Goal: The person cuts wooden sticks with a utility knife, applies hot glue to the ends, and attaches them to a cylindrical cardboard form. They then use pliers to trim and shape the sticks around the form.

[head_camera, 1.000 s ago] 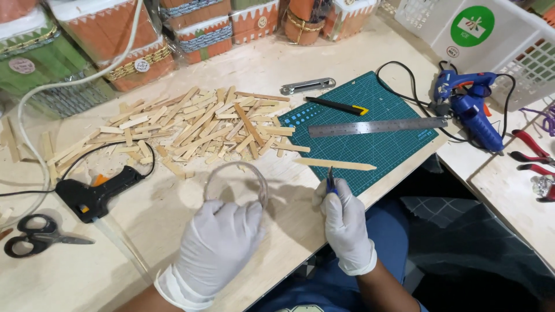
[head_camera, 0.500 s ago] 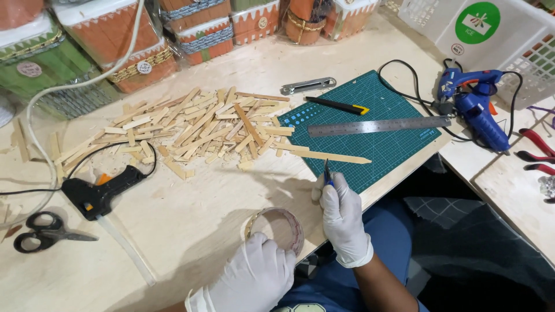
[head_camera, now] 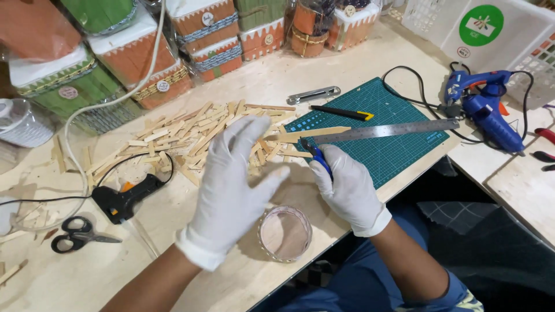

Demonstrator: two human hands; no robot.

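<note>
Two gloved hands work over the wooden table. The right hand is closed around a small blue-handled tool — I cannot tell its exact kind — and the tool's tip points toward 11 o'clock, at the near corner of the green cutting mat. The left hand is open, fingers spread, holding nothing, and hovers above the table. Just at 4 o'clock from it, near the table edge, a round clear ring-shaped container lies. At 12 o'clock from the hands a pile of flat wooden sticks is scattered. On the mat rest a steel ruler and a black utility knife. At 9 o'clock — a black glue gun and scissors.
</note>
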